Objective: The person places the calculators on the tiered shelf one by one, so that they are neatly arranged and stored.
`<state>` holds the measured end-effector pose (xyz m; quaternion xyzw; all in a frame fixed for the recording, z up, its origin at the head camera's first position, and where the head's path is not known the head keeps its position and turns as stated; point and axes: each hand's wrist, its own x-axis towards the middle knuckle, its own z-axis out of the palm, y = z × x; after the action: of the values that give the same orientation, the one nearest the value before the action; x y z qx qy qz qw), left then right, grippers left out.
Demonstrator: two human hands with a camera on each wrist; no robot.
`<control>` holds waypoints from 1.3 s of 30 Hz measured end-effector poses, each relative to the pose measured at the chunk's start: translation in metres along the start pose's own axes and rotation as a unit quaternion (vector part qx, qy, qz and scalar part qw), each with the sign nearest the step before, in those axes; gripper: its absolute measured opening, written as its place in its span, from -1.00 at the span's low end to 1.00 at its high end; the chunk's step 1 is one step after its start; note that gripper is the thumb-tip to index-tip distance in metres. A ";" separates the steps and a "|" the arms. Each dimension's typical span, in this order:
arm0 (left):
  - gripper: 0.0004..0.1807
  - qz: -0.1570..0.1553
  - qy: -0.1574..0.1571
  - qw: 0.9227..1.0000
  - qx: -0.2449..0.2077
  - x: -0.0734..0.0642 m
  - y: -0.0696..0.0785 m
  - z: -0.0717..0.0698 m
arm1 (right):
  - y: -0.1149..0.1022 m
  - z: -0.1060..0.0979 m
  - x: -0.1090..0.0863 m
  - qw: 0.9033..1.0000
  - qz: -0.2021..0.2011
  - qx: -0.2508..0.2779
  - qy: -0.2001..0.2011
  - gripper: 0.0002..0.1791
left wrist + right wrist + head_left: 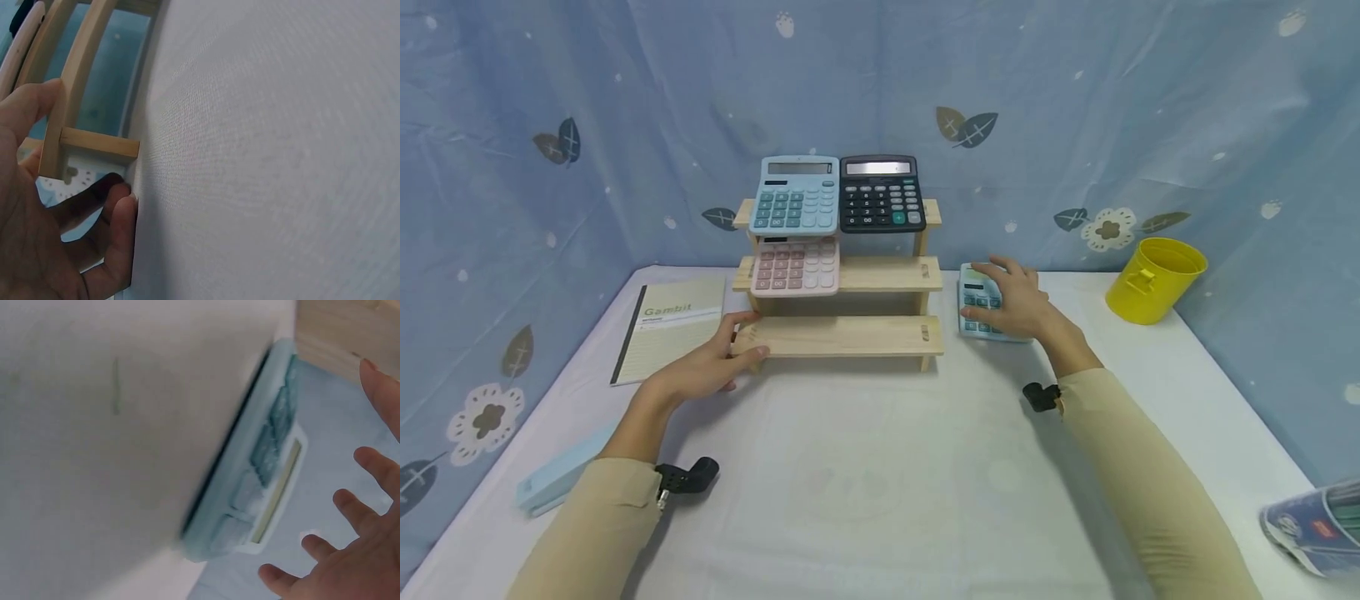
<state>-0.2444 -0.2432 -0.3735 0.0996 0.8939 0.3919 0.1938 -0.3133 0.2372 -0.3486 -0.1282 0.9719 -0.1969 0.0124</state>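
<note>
A three-tier wooden shelf [842, 337] stands at the back of the table. My left hand [703, 367] grips the left end of its lowest board, the thumb on the front edge in the left wrist view. On the top tier are a blue calculator [797, 197] and a black calculator [882, 195]; a pink calculator [795, 268] leans on the middle tier. Right of the shelf, another light blue calculator [265, 450] lies on the table. Over it hovers my right hand [1017, 302], fingers spread; the right wrist view shows a gap between them.
A notebook [673, 321] lies left of the shelf, and a light blue oblong object [561, 471] is partly hidden by the left forearm. A yellow bucket [1153, 279] stands at back right. A blue holder with pens [1311, 529] lies at the right front edge.
</note>
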 end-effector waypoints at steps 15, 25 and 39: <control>-0.08 0.000 -0.001 1.000 -0.006 0.005 0.006 -0.001 | -0.001 0.012 0.012 0.994 0.102 0.006 -0.032 0.21; -0.08 -0.008 0.007 1.000 -0.002 0.002 0.001 -0.001 | -0.013 0.020 0.021 0.984 0.169 -0.015 -0.057 0.38; -0.09 -0.004 0.007 1.000 -0.008 0.001 -0.001 0.001 | -0.003 0.023 0.017 0.981 0.188 -0.022 -0.037 0.36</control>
<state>-0.2452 -0.2431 -0.3748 0.0915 0.8924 0.3990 0.1896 -0.3270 0.2212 -0.3681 0.0494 0.9816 -0.1650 0.0822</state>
